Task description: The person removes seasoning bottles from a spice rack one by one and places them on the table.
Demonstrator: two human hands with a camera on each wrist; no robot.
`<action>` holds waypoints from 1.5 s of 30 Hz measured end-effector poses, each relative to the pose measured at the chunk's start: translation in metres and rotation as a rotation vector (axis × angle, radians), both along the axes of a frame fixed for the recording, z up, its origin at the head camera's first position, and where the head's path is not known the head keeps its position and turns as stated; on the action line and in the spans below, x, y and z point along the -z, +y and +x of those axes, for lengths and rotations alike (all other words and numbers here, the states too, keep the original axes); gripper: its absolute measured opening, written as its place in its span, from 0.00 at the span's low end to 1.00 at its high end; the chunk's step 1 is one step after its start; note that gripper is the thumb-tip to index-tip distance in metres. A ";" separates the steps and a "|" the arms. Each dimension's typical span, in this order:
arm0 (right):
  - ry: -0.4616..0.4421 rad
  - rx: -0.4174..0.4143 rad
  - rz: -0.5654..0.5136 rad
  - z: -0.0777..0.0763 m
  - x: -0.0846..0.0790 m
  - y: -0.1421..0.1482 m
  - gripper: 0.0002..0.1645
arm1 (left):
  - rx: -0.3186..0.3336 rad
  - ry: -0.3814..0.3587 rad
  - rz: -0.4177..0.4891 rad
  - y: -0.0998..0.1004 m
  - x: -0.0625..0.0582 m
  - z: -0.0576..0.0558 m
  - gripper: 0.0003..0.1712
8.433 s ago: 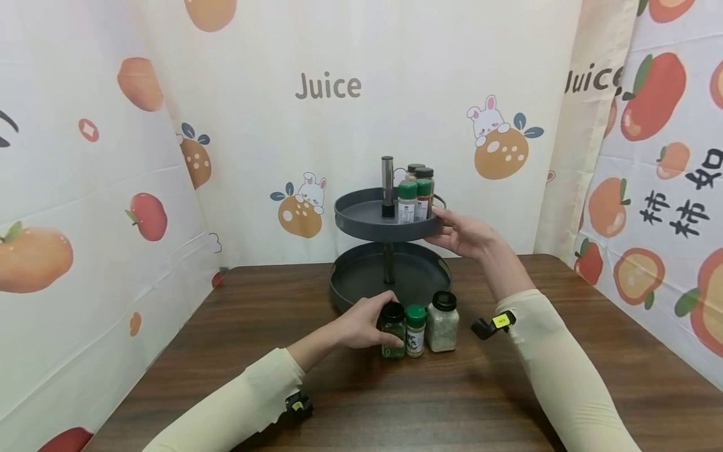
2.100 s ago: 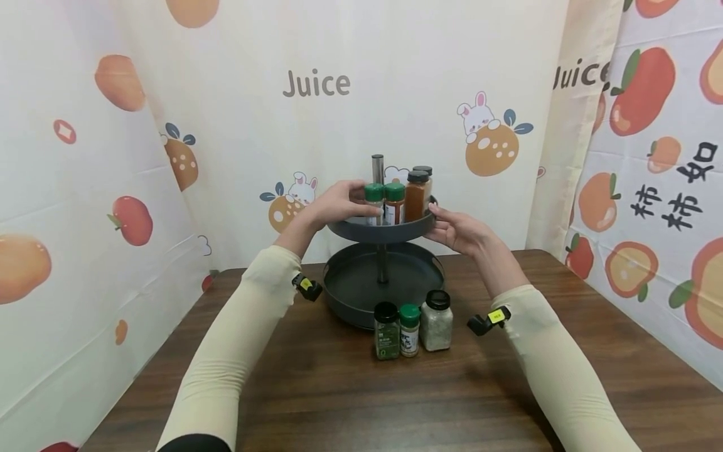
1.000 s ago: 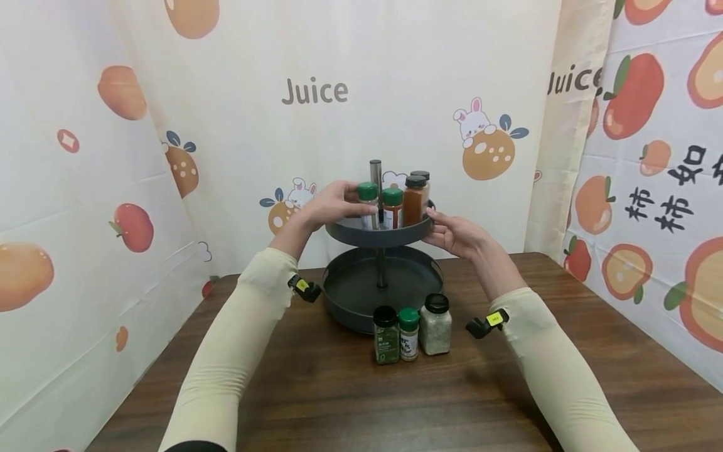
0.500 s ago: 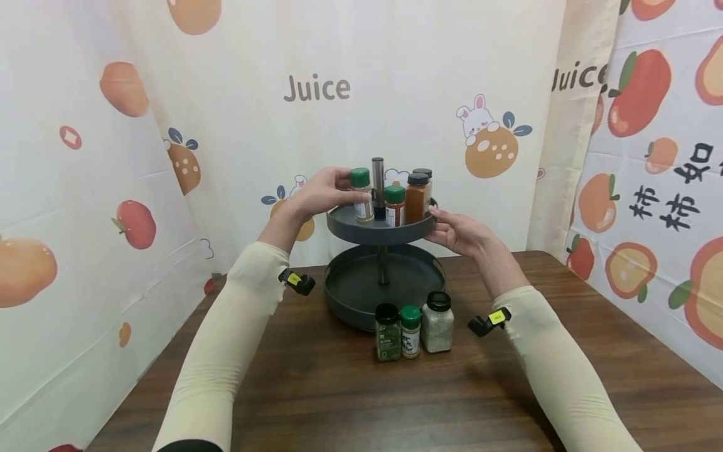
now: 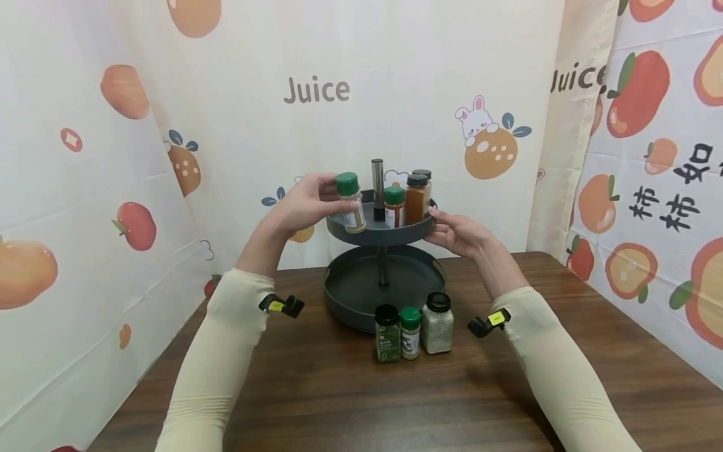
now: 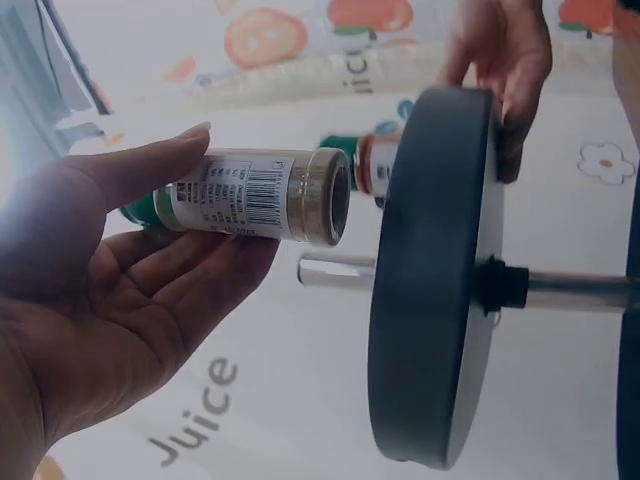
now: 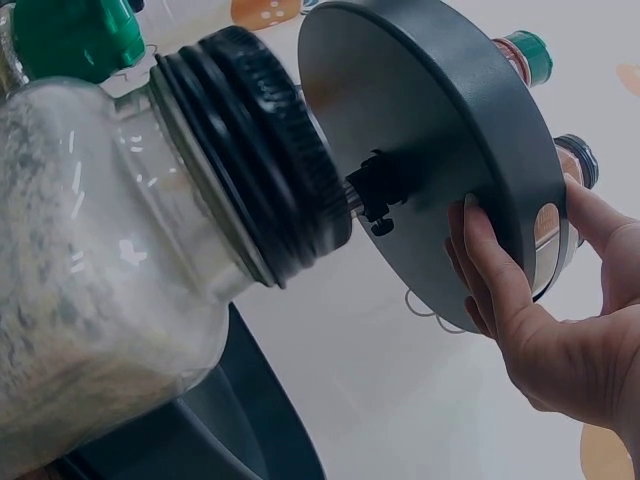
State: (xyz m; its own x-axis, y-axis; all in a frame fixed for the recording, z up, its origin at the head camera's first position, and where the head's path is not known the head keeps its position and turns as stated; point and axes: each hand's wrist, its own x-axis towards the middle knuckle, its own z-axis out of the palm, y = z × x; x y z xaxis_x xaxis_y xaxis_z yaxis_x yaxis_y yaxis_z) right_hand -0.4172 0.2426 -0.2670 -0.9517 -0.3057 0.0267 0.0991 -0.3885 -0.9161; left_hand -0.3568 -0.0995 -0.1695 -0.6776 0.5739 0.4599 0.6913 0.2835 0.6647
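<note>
My left hand [image 5: 305, 204] pinches a green-capped spice jar [image 5: 353, 210] between thumb and fingers. The jar tilts slightly, raised near the left rim of the upper tray [image 5: 380, 236] of a grey two-tier rack. In the left wrist view, the jar's base is apart from the tray. At the right rim, my right hand [image 5: 460, 234] grips the upper tray, thumb at the top and fingers beneath. On that tray stand a green-capped jar of red spice [image 5: 394, 206], a black-capped orange spice jar [image 5: 416, 199] and another dark-capped jar partly hidden behind it.
In front of the lower tray [image 5: 361, 317], a green herb jar [image 5: 388, 336], a small green-capped jar [image 5: 410, 333] and a large pale-filled jar [image 5: 437, 323] stand on the wooden table [image 5: 339, 402]. A metal post [image 5: 378, 182] rises through the rack.
The left hand went from the table's herb jar to the upper tray. It has since lifted a green-capped jar and moved it left. The upper tray's jars had shifted round earlier.
</note>
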 end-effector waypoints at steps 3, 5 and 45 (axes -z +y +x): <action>-0.001 0.000 0.002 0.000 0.000 -0.001 0.39 | -0.012 0.004 0.006 -0.003 0.009 0.012 0.28; 0.001 0.005 0.005 0.000 -0.001 -0.001 0.39 | -0.022 0.008 -0.005 -0.003 0.015 0.017 0.26; 0.002 0.004 0.017 0.004 0.000 0.000 0.40 | 0.019 -0.066 -0.227 -0.001 0.141 0.030 0.17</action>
